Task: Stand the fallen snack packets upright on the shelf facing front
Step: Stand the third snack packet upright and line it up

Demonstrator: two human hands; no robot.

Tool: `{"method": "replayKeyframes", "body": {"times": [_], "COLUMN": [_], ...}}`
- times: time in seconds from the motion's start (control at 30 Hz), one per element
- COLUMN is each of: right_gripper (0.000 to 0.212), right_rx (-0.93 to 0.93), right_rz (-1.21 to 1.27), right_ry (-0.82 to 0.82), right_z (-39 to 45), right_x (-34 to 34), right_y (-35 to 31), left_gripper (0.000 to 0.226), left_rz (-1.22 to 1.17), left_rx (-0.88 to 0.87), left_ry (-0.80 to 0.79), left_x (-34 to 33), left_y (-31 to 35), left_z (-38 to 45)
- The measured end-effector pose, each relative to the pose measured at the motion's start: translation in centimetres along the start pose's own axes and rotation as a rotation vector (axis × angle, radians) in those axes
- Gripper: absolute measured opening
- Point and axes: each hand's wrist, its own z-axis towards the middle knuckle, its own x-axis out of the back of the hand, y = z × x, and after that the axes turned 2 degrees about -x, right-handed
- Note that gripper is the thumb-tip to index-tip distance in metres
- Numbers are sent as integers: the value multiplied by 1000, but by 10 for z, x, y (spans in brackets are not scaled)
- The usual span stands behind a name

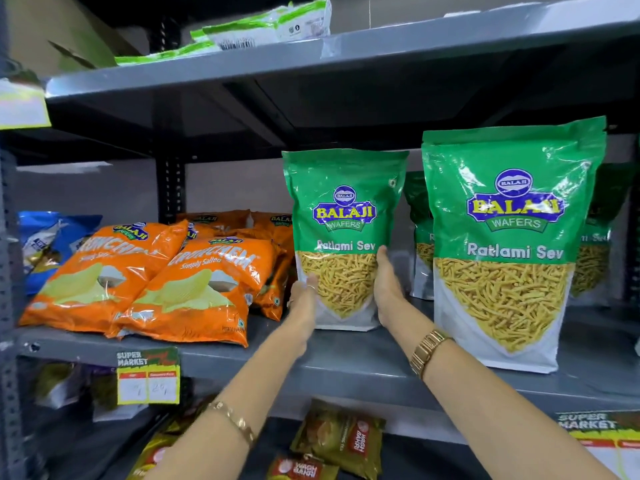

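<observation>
A green Ratlami Sev packet (343,216) stands upright, front facing out, on the grey middle shelf (363,362). My left hand (304,303) presses its lower left edge and my right hand (388,289) its lower right edge, so both hands hold it. A larger-looking green Ratlami Sev packet (509,244) stands upright nearer the shelf's front at the right, with more green packets (420,237) partly hidden behind it. Left of the held packet, several orange Crunchem packets (194,289) lie leaning back on the shelf.
A blue packet (45,244) lies at the far left of the shelf. White-and-green packets (270,27) lie flat on the upper shelf. Tea packets (343,441) lie on the lower shelf. A yellow price tag (149,375) hangs from the shelf edge.
</observation>
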Motion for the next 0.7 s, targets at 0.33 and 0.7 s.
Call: {"method": "replayKeyframes", "body": {"times": [0.33, 0.7], "right_gripper": [87, 72], "right_rx": [-72, 15], "right_rz": [-208, -242], "right_ry": [-187, -278], "right_z": [-43, -64], "right_x": [15, 29], "right_y": [-19, 1], "left_gripper": [64, 59], "left_rz": [95, 88], "left_rx": [44, 25], "left_ry": [-47, 12], "left_x": [5, 8], "left_y": [-1, -5], "left_z": [11, -5]}}
